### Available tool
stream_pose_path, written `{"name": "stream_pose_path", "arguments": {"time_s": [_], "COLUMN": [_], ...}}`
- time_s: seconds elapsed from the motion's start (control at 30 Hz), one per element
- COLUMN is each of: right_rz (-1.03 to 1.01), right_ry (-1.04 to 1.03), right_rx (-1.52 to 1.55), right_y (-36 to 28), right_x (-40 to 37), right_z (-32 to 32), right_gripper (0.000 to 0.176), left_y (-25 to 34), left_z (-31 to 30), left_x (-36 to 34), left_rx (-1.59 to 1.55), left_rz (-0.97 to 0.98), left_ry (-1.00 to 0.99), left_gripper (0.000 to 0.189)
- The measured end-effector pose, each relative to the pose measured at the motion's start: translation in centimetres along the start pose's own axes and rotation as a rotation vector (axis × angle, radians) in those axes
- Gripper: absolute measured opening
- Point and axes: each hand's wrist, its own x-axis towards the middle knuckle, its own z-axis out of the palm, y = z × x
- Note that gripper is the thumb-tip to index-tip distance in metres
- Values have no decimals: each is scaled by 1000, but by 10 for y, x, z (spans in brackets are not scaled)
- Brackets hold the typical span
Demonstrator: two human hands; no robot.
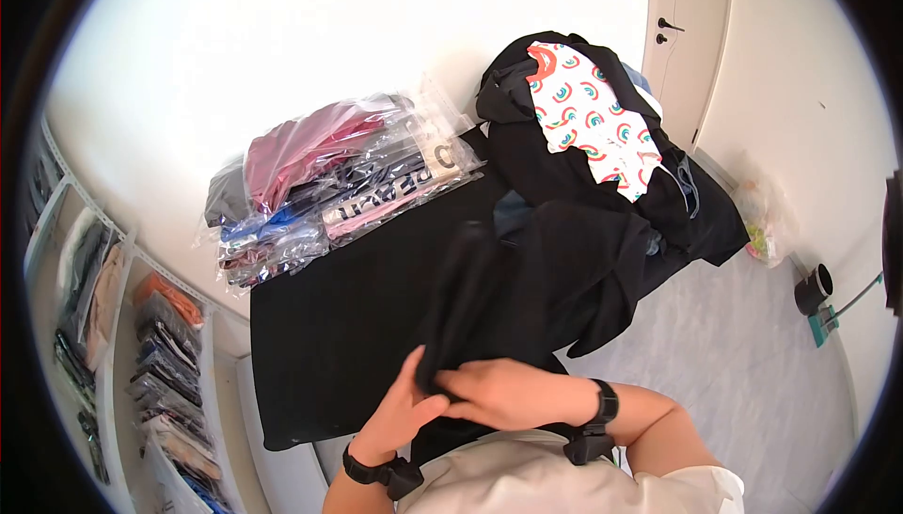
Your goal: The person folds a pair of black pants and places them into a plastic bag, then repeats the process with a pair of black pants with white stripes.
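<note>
A black garment (470,298) lies loosely bunched at the front of the black-covered table (329,354), slightly blurred. My left hand (404,411) is at its near edge, fingers against the dark cloth. Close beside it, my right hand (484,392) is closed on the same cloth, its fingertips partly hidden. The hands nearly touch each other. Black wristbands are on both wrists.
Bagged folded clothes (339,175) are stacked at the back left. A white patterned garment (593,114) lies over a dark clothes heap (527,152) at the back right. Shelves (122,307) with bagged clothes stand left. A black bin (813,290) and plastic bag (767,218) are on the right floor.
</note>
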Motion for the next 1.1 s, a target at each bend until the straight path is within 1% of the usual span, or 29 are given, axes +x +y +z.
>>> {"name": "stream_pose_path", "arguments": {"time_s": [0.07,0.1,0.13,0.17,0.2,0.27,0.3,0.33,0.37,0.4,0.47,0.5,0.53,0.57,0.6,0.63,0.67,0.73,0.77,0.8,0.83,0.87,0.9,0.93,1.0,1.07,1.1], "right_rz": [-263,-267,-249,-230,-237,-207,-80,-167,-237,-296,-553,-708,-829,-808,-801,-838,-878,-896,-911,-921,-916,-912,-751,-583,-199,-315,-365], "right_ry": [49,49,-45,-140,-142,-68,52,176,227,234,154,176,218,67,75,75,71,45,19,14,-14,-43,11,67,117,17,-125], "right_rx": [-9,-1,116,231,236,359,424,392,356,350,223,433,469,514,528,537,546,583,607,621,618,612,398,186,414,338,443], "right_y": [16,18,21,23,23,13,-2,1,-6,-19,-36,-47,-57,-67,-76,-83,-86,-85,-84,-77,-65,-54,-48,-42,-5,29,41], "right_x": [6,8,11,14,15,14,15,13,10,3,-10,-12,-12,-13,-13,-10,-8,-4,-2,1,4,9,19,30,66,92,99], "right_z": [17,18,17,14,8,-16,-37,-50,-68,-81,-99,-96,-92,-103,-102,-99,-97,-95,-94,-93,-92,-92,-95,-96,-62,-15,9], "right_gripper": [32,32,30,29,29,25,22,24,25,25,19,16,19,21,21,17,27,24,22,22,17,17,18,24,46,61,62], "left_y": [2,4,6,7,9,12,9,6,28,50,61,63,64,71,80,91,93,98,98,100,103,107,111,115,125,136,140], "left_z": [-7,-8,-9,-10,-11,-20,-40,-57,-40,-23,-50,-73,-89,-84,-77,-74,-71,-61,-82,-81,-76,-70,-66,-62,-55,-49,-47], "left_x": [-2,-2,-4,-5,-7,-18,-32,-45,-48,-49,-85,-108,-122,-125,-130,-140,-145,-143,-167,-174,-175,-174,-174,-173,-169,-162,-159], "left_rx": [415,303,308,277,245,341,686,1035,747,456,408,495,587,510,431,267,276,142,223,232,232,234,243,247,270,291,301], "left_rz": [-96,-128,-129,-45,39,164,290,409,479,542,619,702,785,866,946,979,973,1131,1121,1138,1170,1198,1221,1246,1274,1293,1305], "left_ry": [405,477,484,521,559,753,806,842,915,973,1046,1177,1304,1297,1290,1088,1100,976,754,726,725,739,763,782,827,872,897], "left_gripper": [87,76,76,67,58,36,32,31,31,33,32,36,51,51,52,52,52,44,46,46,47,47,47,47,47,47,47]}}
